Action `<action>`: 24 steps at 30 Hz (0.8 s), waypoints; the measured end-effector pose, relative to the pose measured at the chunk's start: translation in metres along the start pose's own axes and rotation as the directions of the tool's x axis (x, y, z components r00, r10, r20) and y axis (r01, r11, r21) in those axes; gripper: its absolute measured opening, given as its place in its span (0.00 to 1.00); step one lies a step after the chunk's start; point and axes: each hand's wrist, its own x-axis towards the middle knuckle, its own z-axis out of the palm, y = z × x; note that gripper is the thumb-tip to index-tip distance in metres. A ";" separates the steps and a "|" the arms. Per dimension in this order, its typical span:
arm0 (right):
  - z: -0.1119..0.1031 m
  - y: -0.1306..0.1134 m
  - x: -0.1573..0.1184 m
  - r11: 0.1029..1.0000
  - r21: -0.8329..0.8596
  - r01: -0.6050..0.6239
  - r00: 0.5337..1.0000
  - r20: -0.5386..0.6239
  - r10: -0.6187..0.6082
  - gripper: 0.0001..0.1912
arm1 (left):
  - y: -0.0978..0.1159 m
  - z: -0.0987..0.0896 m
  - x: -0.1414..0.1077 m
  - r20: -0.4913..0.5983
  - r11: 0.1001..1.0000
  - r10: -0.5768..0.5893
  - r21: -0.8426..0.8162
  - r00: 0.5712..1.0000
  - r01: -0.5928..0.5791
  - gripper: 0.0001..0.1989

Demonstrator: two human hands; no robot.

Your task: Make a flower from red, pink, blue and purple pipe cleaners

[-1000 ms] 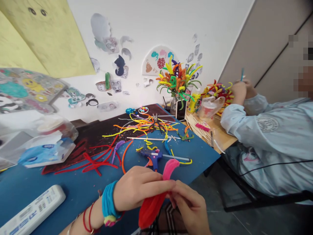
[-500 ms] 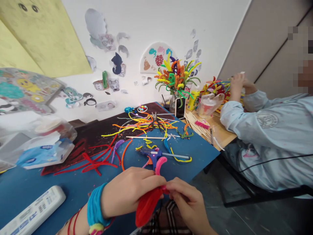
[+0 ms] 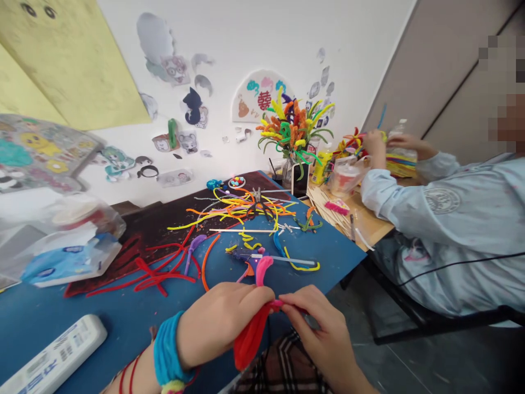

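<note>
Blue cutting mat [image 3: 98, 312] is spread over the lower left of the frame, and a white power strip [image 3: 53, 361] is laid on it near the bottom edge. Above this, a clear plastic bag [image 3: 68, 257] is placed at the far left, and red pipe cleaners [image 3: 158, 276] are lying on a dark board [image 3: 151, 232]. Right of them, the left hand [image 3: 221, 328], with a blue wristband [image 3: 166, 353], is held low in the frame; its fingers [image 3: 254, 298] are closed together on a red chenille petal [image 3: 248, 342]. The top of the petal is also pinched by the right hand [image 3: 324, 334], with thumb and fingers clamped together there. The petal is hanging below the fingers, and a pink chenille stem [image 3: 264, 269] is rising above them. A glue gun [image 3: 246, 261] is seen just behind this stem, but contact between them cannot be told. Open room is left beyond the right hand, past the right edge of the mat, where grey floor [image 3: 348, 328] is seen. At the right of the frame, a plastic bottle [image 3: 396, 131] is held by a co-worker's hand [image 3: 406, 143], and a pale blue sleeve [image 3: 410, 202] is stretched toward it.
</note>
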 end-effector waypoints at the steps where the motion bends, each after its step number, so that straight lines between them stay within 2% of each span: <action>1: -0.002 -0.003 0.001 0.999 -0.031 -0.010 1.000 0.002 0.010 0.05 | 0.000 0.000 0.000 -0.012 1.000 0.009 0.018 1.000 -0.009 0.10; 5: -0.005 -0.016 -0.004 0.984 0.012 -0.179 0.984 0.007 0.179 0.06 | 0.004 0.001 0.002 -0.075 0.996 0.025 0.083 0.997 -0.019 0.10; 8: 0.005 -0.021 -0.013 0.886 0.248 -0.391 0.920 0.068 0.387 0.10 | 0.007 0.002 0.004 -0.147 0.991 0.036 0.134 0.989 -0.016 0.12; 10: 0.016 -0.021 -0.018 0.729 0.452 -0.513 0.852 0.163 0.498 0.14 | 0.009 0.004 0.005 -0.208 0.987 0.054 0.157 0.977 -0.021 0.14; 12: 0.028 -0.018 -0.022 0.541 0.628 -0.560 0.806 0.262 0.530 0.17 | 0.010 0.007 0.007 -0.261 0.985 0.065 0.169 0.963 -0.021 0.14; 16: 0.046 -0.010 -0.019 0.151 0.821 -0.551 0.766 0.426 0.481 0.19 | 0.011 0.012 0.008 -0.273 0.990 0.043 0.143 0.961 -0.004 0.15; 18: 0.048 -0.007 -0.015 0.038 0.839 -0.542 0.759 0.470 0.451 0.19 | 0.010 0.014 0.008 -0.254 0.994 0.031 0.110 0.967 -0.003 0.15; 20: 0.046 -0.006 -0.011 0.013 0.850 -0.526 0.769 0.469 0.434 0.18 | 0.010 0.015 0.007 -0.240 0.996 0.022 0.087 0.970 -0.001 0.15; 24: 0.034 -0.008 -0.005 0.072 0.854 -0.516 0.781 0.434 0.450 0.17 | 0.011 0.013 0.007 -0.217 0.996 0.021 0.094 0.976 -0.001 0.15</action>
